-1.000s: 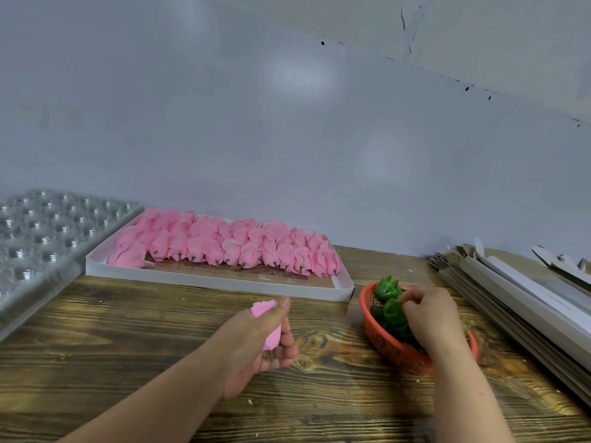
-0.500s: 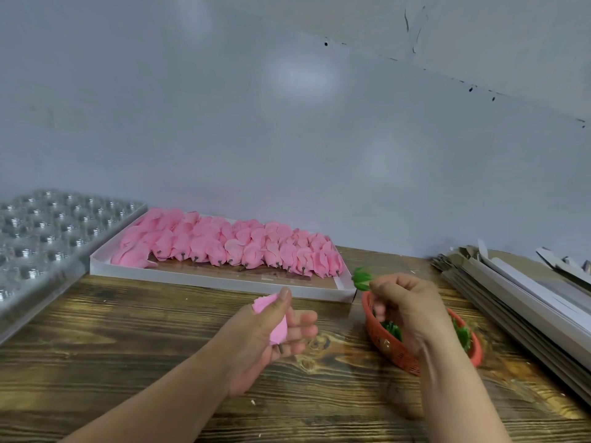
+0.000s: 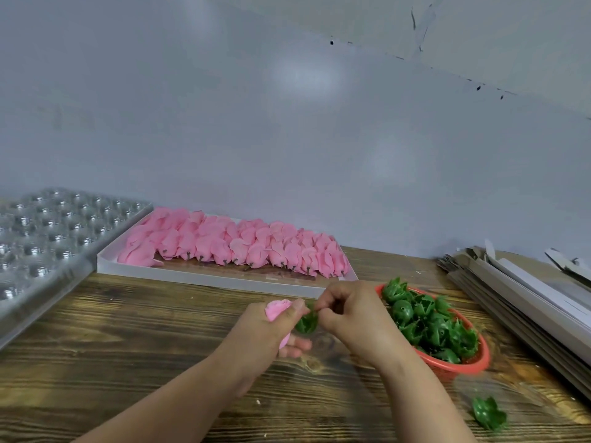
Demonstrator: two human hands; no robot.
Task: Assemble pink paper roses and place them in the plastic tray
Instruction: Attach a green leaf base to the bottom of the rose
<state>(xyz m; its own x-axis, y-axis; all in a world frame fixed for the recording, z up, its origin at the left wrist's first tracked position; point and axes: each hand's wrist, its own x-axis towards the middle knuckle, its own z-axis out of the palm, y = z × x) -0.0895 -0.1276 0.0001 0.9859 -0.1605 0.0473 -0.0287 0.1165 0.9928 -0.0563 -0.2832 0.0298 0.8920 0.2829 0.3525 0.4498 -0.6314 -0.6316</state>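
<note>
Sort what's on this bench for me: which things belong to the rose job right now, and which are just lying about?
In the job:
- pink rose, held in the left hand
- green base, pinched by the right hand
- red basket of green bases
- white box of pink blooms
- clear plastic tray

Lying about:
- stray green base on the table
- stack of flat cardboard

A rolled pink paper rose bud sits gripped in the left hand, tip pointing up-left. A green plastic star-shaped calyx touches its base — pinched by the right hand. A clear plastic tray with round cups lies far left.
</note>
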